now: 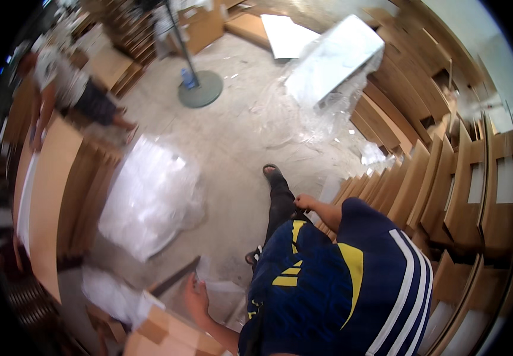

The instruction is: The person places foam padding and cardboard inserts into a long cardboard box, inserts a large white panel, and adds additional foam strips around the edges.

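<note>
My left hand (196, 298) hangs at the lower middle with its fingers loosely apart. It is beside a dark flat strip (176, 276) and near a brown cardboard box (167, 332); no grip on either shows. Thin clear plastic film (224, 289) lies just right of that hand. My right hand (305, 203) is curled closed close to my dark trouser leg. What it holds, if anything, is hidden.
A large plastic-wrapped white bundle (149, 196) lies on the floor to the left. Wood-brown panels (411, 178) stand in rows along the right. Further off are a white panel in film (336, 62) and a round pole base (200, 89). A co-worker (66, 77) leans over a long board (60, 154).
</note>
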`<state>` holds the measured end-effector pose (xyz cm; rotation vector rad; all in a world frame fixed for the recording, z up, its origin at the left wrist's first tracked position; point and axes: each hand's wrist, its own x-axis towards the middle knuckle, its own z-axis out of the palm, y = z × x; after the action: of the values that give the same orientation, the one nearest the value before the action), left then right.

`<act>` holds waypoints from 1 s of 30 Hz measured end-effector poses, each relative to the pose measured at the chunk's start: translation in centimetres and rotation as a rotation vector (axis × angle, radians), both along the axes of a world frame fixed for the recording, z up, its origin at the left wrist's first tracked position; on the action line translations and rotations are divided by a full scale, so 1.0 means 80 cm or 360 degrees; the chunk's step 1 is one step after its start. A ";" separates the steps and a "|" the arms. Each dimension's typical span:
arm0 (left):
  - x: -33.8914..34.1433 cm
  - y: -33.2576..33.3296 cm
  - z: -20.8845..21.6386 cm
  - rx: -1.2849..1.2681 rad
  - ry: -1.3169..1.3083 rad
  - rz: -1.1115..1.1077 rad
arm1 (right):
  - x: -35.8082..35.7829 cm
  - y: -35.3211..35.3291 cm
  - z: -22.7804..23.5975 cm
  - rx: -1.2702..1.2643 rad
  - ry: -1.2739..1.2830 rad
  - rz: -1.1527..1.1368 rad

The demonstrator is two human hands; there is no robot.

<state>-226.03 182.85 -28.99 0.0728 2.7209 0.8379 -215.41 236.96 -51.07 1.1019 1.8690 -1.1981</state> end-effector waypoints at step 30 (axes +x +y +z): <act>-0.498 0.917 -0.285 0.0132 -0.0798 -0.1094 | -0.136 0.729 -0.014 0.0182 0.0469 -0.1100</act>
<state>-265.88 256.24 -51.79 0.6724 1.9808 0.6407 -226.28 295.27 -52.22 1.8070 1.8366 -1.7194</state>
